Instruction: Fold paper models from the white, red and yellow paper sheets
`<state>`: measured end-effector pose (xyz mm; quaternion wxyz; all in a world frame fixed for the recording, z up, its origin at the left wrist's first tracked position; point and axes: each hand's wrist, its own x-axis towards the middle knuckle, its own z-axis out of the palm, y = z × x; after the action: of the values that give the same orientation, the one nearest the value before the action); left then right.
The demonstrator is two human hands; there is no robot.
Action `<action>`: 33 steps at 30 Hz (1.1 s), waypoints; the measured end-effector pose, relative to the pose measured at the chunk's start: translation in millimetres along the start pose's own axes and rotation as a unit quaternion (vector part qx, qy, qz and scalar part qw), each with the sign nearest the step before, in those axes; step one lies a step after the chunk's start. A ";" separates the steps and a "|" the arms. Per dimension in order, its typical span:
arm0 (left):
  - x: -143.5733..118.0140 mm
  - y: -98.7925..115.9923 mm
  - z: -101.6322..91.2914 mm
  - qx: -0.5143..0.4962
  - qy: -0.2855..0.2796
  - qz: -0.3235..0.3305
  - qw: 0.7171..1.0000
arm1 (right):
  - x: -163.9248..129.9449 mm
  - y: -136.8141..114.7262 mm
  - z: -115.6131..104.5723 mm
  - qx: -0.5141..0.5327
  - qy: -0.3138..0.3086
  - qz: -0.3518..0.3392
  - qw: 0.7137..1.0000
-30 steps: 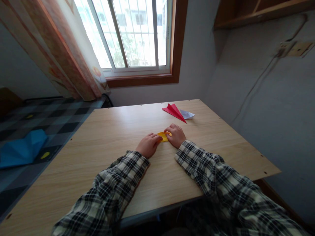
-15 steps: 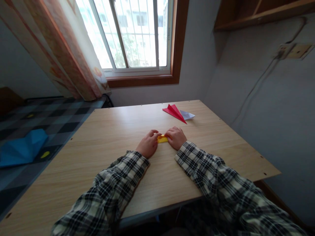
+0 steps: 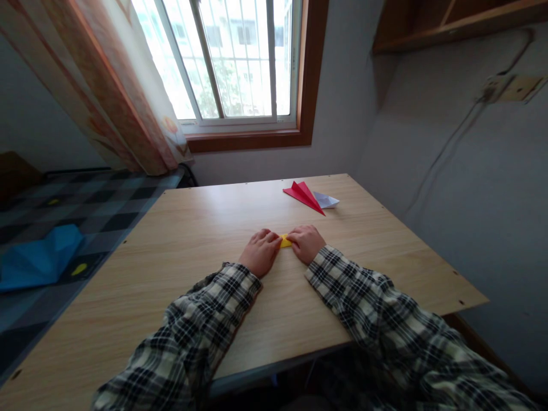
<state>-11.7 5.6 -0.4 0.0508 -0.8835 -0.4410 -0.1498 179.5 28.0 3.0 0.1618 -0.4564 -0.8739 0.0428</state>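
A small folded piece of yellow paper lies on the wooden tabletop, between my two hands. My left hand grips its left end, the fingers bunched together over it. From the other side, my right hand holds the right end with its fingers curled. Only the middle strip of the yellow paper shows; both ends are covered by my fingers.
Beyond my hands lie a red paper plane and a white paper boat, touching or nearly so. On the checked bed at left rests a folded blue paper. Walls with a window border the table's far and right sides.
My left hand has shifted slightly right and its fingers have closed down over the yellow paper's left end. Less of the paper shows now. My right hand stays nearly in place.
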 end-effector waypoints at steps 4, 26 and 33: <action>1.9 9.5 -1.8 0.027 -0.022 -0.029 0.999 | -0.8 -1.5 0.2 0.004 -0.013 0.007 1.000; 0.8 27.8 -4.3 0.088 0.005 -0.133 0.987 | -1.1 -13.7 0.9 -0.042 -0.020 0.033 0.998; -0.5 24.5 -4.6 0.093 0.010 -0.126 0.988 | -1.1 -3.5 0.8 0.005 -0.011 0.053 0.999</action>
<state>6.4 -10.6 4.9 0.1182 -0.8104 -0.5606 -0.1225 177.0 25.1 2.8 0.1520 -0.5005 -0.8501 0.0609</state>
